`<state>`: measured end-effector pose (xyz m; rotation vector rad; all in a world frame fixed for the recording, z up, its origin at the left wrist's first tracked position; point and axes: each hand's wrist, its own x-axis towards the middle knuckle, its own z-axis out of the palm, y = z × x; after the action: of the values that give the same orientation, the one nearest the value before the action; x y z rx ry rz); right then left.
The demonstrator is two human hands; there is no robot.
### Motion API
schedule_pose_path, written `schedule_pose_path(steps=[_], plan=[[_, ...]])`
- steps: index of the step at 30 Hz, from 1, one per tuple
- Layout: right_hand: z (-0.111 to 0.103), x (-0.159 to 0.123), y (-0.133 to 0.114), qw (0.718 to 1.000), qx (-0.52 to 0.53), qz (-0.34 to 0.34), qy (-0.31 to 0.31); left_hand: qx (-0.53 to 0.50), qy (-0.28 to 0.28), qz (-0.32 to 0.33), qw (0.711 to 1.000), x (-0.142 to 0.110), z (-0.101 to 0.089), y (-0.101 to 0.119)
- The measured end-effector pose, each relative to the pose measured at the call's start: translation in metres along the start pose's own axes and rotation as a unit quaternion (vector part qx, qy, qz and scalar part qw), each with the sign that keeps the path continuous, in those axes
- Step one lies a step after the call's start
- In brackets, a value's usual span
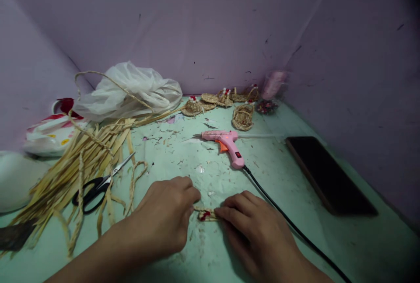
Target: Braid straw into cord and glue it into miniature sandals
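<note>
Low over the front of the table, my right hand [252,226] pinches the right end of a small braided straw piece [211,218] with a dark red spot on it. A short straw braid [198,208] runs from this piece to the fingers of my left hand [169,213], which are closed on its end. Both palms face down, so the fingertips are partly hidden. Just beyond the hands lies a pink glue gun [223,139] with an orange trigger, its nozzle pointing left and a clear glue stick in its back.
Black-handled scissors [98,189] lie on loose straw strips [78,160] at the left. Behind them is a white plastic bag [131,88]. Small woven straw slippers [243,117] with red and white beads line the back. A phone [330,173] and the black cord [288,219] are right.
</note>
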<state>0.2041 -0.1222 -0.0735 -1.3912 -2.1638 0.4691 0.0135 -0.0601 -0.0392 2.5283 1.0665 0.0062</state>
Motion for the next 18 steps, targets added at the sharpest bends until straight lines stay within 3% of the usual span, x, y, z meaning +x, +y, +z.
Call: schedule_pose_path(steps=[5,10,18], plan=[[0.0,-0.001,-0.001,1.0,-0.002,-0.002,0.01,-0.052,0.036,0.046,0.997,0.001,0.01,0.01],[0.0,0.0,-0.001,0.999,0.006,0.031,0.007,-0.016,0.058,0.065,0.996,0.003,0.024,0.011],[-0.003,0.004,-0.001,0.997,-0.01,0.08,-0.001,-0.009,0.072,0.049,0.996,0.003,0.027,0.014]])
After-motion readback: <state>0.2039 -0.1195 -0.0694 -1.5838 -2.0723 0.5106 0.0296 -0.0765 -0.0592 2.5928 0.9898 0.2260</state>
